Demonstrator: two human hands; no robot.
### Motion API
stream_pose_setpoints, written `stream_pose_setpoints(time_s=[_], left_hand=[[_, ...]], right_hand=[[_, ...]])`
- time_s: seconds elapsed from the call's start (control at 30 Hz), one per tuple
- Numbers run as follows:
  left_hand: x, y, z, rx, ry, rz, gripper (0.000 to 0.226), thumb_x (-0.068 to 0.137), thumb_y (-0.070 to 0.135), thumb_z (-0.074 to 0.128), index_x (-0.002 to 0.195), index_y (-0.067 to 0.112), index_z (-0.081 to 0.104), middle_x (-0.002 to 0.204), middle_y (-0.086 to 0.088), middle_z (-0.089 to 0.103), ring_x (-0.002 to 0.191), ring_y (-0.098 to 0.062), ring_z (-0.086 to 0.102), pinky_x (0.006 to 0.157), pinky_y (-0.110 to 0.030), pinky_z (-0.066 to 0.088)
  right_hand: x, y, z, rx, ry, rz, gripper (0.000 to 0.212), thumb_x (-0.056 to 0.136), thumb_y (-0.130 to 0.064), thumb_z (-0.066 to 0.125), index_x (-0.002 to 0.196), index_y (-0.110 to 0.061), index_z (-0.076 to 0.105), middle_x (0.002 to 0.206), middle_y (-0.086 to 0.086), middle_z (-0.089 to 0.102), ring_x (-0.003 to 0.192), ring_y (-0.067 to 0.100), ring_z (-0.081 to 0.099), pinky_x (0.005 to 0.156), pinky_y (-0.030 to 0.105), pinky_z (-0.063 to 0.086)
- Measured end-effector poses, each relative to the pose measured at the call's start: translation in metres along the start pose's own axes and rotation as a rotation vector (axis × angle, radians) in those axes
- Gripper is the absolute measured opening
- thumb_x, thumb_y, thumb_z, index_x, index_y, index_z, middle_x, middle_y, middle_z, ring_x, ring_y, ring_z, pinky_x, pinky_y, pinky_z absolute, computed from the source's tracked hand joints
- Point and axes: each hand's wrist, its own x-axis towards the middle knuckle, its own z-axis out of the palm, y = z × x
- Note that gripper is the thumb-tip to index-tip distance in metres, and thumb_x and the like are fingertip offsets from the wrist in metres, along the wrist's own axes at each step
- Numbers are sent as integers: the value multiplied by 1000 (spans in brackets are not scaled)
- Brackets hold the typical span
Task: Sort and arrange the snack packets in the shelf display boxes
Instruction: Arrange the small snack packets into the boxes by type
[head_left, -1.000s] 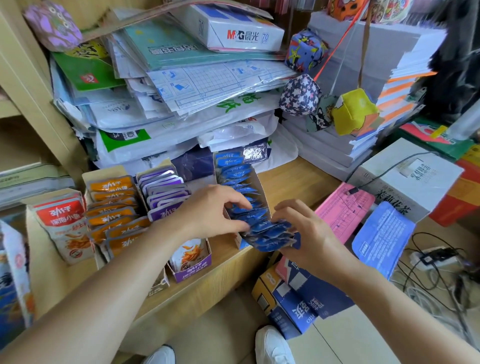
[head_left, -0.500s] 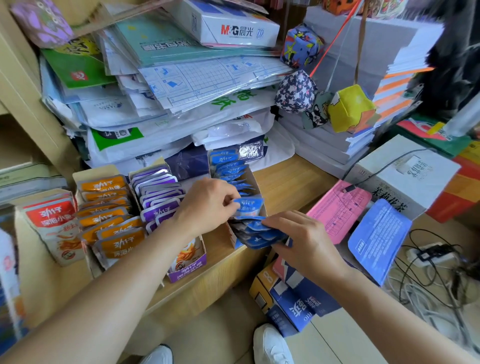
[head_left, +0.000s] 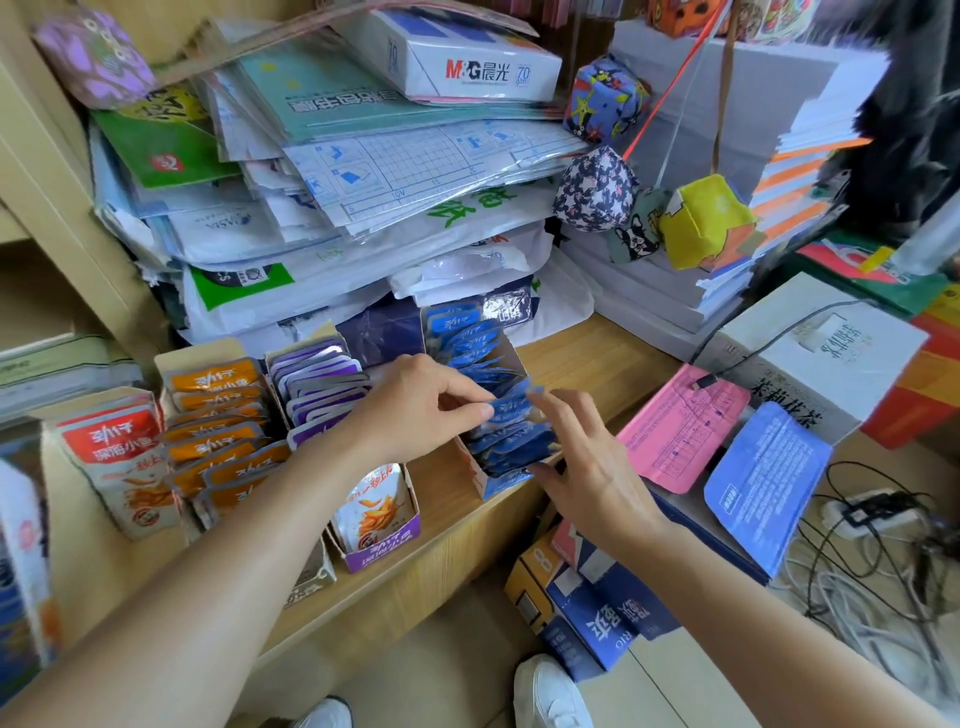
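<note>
Head view: your left hand (head_left: 415, 410) reaches over the boxes on the wooden shelf (head_left: 597, 353), its grip narrowed to a pinch of thumb and forefinger on one blue packet (head_left: 511, 408) that stands partway along the row of blue packets (head_left: 467, 343). That row sits on edge in the blue box (head_left: 491, 483), which runs from the shelf's front lip back toward the paper stacks (head_left: 363, 208). Your right hand (head_left: 592, 478) has no grip on anything: its fingers are straight and spread, the tips against the right side of the packets and the thumb low at the box's front corner. To the left, the purple box (head_left: 379, 553) holds purple packets (head_left: 322, 374). Next over, orange packets (head_left: 218, 382) fill a tan box (head_left: 208, 351), and red-and-white packets (head_left: 117, 441) stand in the box at the far left. Your left forearm crosses the purple box and hides its middle. At its front, I cannot tell whether the white-and-orange picture is a packet or the box's own print. The blue packets under your fingers are blurred, so their lettering cannot be read. The frame's left edge cuts off more packaging. To the right of the shelf, a pink sheet (head_left: 680, 426) and a blue sheet (head_left: 763, 483) lie overlapping.
</note>
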Motion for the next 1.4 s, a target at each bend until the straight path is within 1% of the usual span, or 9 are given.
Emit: stream_pose_setpoints(time_s=[0.1,0.17,0.33,0.47,0.63,0.87,1.0,1.23,1.4], left_hand=[[-1,2,-10,-48,-166,-52,25,87,21,68,102,38,79,94,22,76,92,7,68,88,-18,51],[-2,3,-11,-21,-203,-46,32,87,12,66,105,35,79,101,20,76,99,9,65,96,-15,48],[-1,-5,-5,167,169,54,25,87,19,74,109,30,77,90,16,72,77,0,59,76,-24,52],[2,-5,0,390,64,79,32,82,44,79,113,38,74,96,17,64,93,-8,55,72,-30,44],[6,-1,7,553,136,109,39,80,49,79,116,36,74,103,13,69,100,-16,57,77,-32,42],[10,-7,12,434,209,104,12,88,20,76,99,20,81,88,1,75,91,-22,61,78,-42,55],[11,0,11,284,308,210,10,85,15,80,94,17,81,80,3,73,74,-16,65,72,-35,57],[4,0,9,204,134,224,14,86,15,76,93,27,73,95,16,66,83,-4,63,75,-36,59],[2,-1,2,338,7,209,31,82,32,81,113,30,77,109,13,59,94,-4,50,80,-26,44]], right_hand=[[1,-2,0,-17,-20,-24,101,75,7,78,157,-20,25,146,7,30,119,16,48,89,22,49],[4,-1,-3,-1,-46,-45,99,75,8,78,156,-21,29,151,5,29,124,19,48,93,29,53],[12,7,-16,-9,-122,-59,68,71,-8,87,132,-17,58,141,0,47,124,23,52,99,40,51],[18,5,-24,-30,-154,-21,59,71,-14,88,125,-17,64,126,-3,57,114,20,55,94,32,50],[26,3,-28,-68,-206,2,56,75,-21,86,125,-22,62,119,-7,60,104,13,49,84,22,40],[26,1,-29,-41,-224,-26,55,76,-14,84,127,-19,63,122,-3,60,108,17,55,89,29,50],[24,1,-28,16,-224,-25,56,78,-9,83,130,-16,63,126,-2,60,113,18,57,92,32,53],[22,3,-27,51,-229,7,60,78,-9,81,133,-18,58,130,-5,55,117,13,57,90,29,56],[20,5,-28,71,-199,65,65,75,-17,84,134,-20,57,126,-7,54,108,10,59,88,32,56]])
